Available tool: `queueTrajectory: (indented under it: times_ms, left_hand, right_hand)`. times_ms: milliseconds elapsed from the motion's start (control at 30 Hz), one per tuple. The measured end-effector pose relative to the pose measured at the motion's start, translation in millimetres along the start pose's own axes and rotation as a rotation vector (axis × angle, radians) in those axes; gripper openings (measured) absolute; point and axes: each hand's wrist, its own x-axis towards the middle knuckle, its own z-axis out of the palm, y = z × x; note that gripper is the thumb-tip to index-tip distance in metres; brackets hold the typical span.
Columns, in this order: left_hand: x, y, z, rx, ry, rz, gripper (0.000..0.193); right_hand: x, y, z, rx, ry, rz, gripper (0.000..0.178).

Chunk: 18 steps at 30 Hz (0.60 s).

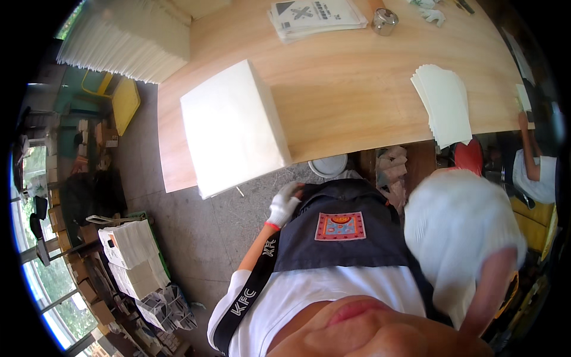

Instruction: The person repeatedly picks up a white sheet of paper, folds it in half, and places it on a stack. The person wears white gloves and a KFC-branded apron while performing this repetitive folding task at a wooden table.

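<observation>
My left hand [284, 206], in a white glove with a red cuff, is low beside the dark apron [297, 250] and touches its upper left edge. Its fingertips are partly hidden there, so I cannot see whether they grip the cloth. Raised close to the camera on the right is my right hand [461, 220], a large white-gloved shape smeared by motion. Its fingers cannot be made out. Ahead of my left hand, a thick block of white paper [229, 125] stands at the table's near left edge. A fanned stack of white sheets [443, 104] lies at the near right edge.
The wooden table [333, 101] bears a tall paper pile [131, 35], printed sheets [315, 18], a metal cylinder [385, 22] and gloves [433, 16]. A white bucket [328, 165] sits below. Paper bundles [134, 256] stand on the left floor. Another person [535, 172] is at right.
</observation>
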Motion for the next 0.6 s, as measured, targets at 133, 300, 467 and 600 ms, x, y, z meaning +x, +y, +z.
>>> queueTrajectory:
  times_ms: [133, 300, 467, 600]
  left_hand:
    - [84, 94, 44, -0.032, -0.184, 0.221, 0.026]
    - [189, 203, 88, 0.052, -0.055, 0.605, 0.022]
    - [331, 233, 105, 0.211, 0.214, 0.602, 0.027]
    - [450, 244, 83, 0.461, 0.349, 0.578, 0.037]
  right_hand:
    - [-10, -53, 15, 0.236, -0.154, 0.389, 0.024]
    - [-40, -101, -4, 0.394, -0.273, 0.698, 0.018]
    - [-81, -134, -28, 0.485, -0.304, 0.678, 0.015]
    - [-122, -137, -57, 0.291, -0.271, 0.126, 0.014]
